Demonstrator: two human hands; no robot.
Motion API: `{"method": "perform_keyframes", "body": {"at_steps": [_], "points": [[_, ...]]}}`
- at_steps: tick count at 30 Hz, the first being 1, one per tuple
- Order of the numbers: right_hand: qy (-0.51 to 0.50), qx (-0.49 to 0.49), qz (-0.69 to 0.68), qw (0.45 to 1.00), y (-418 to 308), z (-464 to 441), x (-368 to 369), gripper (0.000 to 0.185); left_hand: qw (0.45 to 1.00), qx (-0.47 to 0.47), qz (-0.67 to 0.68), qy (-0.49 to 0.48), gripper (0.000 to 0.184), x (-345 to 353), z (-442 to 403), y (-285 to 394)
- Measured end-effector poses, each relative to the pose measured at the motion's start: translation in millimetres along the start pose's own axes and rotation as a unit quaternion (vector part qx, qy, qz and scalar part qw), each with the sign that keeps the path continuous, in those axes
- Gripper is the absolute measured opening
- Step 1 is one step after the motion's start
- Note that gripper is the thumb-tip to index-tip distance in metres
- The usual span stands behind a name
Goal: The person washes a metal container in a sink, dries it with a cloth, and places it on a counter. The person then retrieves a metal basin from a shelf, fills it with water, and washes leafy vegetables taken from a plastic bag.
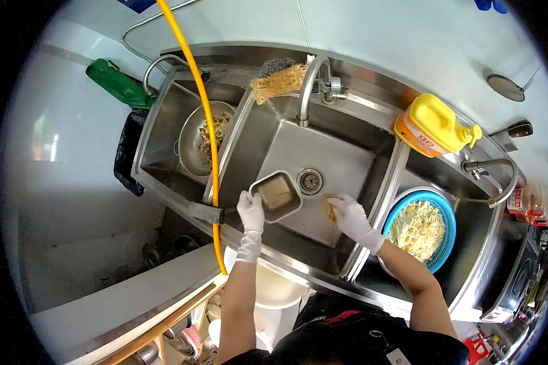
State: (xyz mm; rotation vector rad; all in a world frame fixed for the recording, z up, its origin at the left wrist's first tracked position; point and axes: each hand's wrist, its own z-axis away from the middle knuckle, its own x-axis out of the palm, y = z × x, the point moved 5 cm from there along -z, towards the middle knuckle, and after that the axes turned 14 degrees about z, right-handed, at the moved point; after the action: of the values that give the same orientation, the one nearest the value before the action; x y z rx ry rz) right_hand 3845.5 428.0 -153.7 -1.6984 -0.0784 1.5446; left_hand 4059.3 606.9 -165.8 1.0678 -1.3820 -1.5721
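My left hand (251, 213), in a white glove, is closed on the near left rim of a square metal pan (277, 196). The pan is over the middle sink basin (310, 149), left of its drain (310, 180), and its inside looks wet. My right hand (352, 218), gloved as well, is closed around a tan scrubbing pad (329, 208), partly hidden by the fingers. It is to the right of the pan, apart from it, above the basin floor. The curved faucet (305, 91) stands behind the basin.
A yellow hose (208, 115) crosses the left divider. The left basin holds a metal bowl (192, 146) with food pieces. In the right basin sits a blue basket (449, 228) of pale sprouts. A yellow jug (429, 125) and a tan loofah (280, 83) rest along the back ledge.
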Motion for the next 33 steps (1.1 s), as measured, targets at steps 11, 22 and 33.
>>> {"method": "perform_keyframes", "body": {"at_steps": [11, 22, 33], "points": [[-0.022, 0.029, -0.044, 0.998, 27.9, 5.3, 17.6, 0.025, 0.986, 0.101, -0.129, -0.025, 0.028, 18.5, -4.3, 34.2], [-0.064, 0.047, 0.013, 0.997, 10.4, 1.0, 22.4, 0.025, 0.808, 0.449, -0.365, -0.109, 0.029, 13.6, 23.0, 117.2], [-0.014, -0.017, 0.104, 0.994, -11.2, -6.3, 10.3, 0.026, 0.740, 0.569, -0.356, -0.028, 0.034, -7.9, 25.2, 189.3]]}}
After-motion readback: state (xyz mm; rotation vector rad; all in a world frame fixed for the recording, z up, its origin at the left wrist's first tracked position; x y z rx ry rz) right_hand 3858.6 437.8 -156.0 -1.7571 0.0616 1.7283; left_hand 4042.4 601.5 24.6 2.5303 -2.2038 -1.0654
